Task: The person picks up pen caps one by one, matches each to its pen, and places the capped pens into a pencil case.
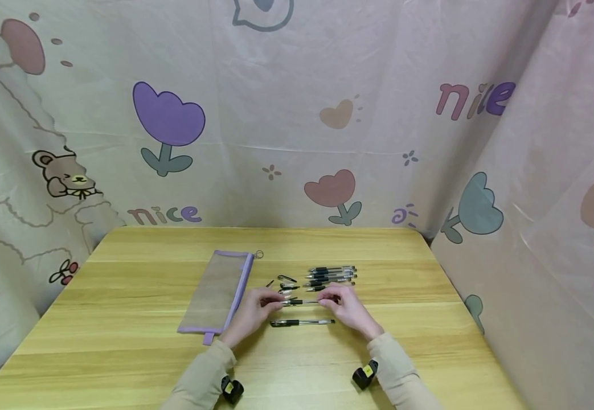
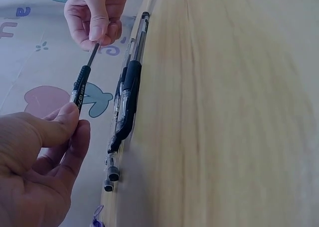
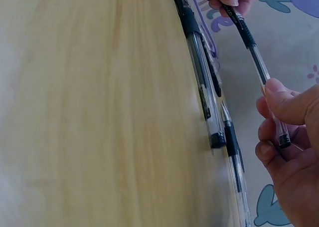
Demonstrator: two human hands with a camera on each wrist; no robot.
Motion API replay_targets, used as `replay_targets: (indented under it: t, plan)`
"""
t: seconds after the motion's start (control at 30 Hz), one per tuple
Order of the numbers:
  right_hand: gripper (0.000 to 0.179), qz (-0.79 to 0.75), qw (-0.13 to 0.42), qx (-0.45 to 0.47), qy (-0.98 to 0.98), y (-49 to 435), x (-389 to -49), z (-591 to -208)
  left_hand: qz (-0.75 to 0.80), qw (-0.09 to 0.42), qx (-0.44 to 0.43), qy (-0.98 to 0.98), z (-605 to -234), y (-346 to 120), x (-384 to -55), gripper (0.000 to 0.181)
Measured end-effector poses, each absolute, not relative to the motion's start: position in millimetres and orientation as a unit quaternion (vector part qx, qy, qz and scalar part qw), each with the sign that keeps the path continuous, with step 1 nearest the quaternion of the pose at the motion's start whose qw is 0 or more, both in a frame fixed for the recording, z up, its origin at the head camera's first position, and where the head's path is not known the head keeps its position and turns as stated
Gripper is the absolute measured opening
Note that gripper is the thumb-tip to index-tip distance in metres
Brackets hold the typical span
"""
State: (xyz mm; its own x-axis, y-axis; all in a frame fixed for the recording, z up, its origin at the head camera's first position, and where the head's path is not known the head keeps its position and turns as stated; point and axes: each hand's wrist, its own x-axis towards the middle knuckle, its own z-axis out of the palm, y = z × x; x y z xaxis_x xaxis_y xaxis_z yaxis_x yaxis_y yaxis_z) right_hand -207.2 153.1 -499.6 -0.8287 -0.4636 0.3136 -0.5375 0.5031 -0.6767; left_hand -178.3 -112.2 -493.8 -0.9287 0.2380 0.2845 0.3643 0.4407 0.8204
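Note:
Both hands hold one clear-barrelled gel pen point(image 1: 303, 302) with a black grip, level above the table. My left hand point(image 1: 253, 312) pinches its left end between thumb and fingers; these hide that tip. At the other end, my right hand point(image 1: 347, 308) pinches the clear barrel, its black end plug point(image 3: 284, 140) showing past the thumb. A capped pen point(image 1: 302, 323) lies on the table just nearer to me. Beyond the hands, several loose black pen caps point(image 1: 287, 279) lie left of a group of uncapped pens point(image 1: 331, 275), partly covered by the right hand.
A see-through zip pouch point(image 1: 214, 293) with purple edging lies flat to the left, close to the left forearm. The wooden table point(image 1: 138, 302) meets a patterned cloth point(image 1: 271, 114) at its back and sides. Each wrist carries a small black camera point(image 1: 365, 374).

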Motion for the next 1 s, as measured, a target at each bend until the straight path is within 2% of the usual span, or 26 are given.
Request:
replay_targets:
  t: [0.4,0.8,1.0]
  plan:
    - [0.007,0.43,0.065,0.314,-0.844,148.3,-205.6,-501.4,-0.487,0.07,-0.164,-0.855,-493.5,-116.5,-176.2,0.012]
    - [0.015,0.453,-0.034,0.26,-0.852,146.1,-204.9,-498.8,-0.46,0.024,-0.205,-0.863,-496.5,-124.9,-176.1,0.021]
    - [0.019,0.459,-0.041,0.24,-0.854,156.7,-205.6,-500.8,-0.457,0.02,-0.189,-0.869,-498.7,-126.1,-176.6,0.023]
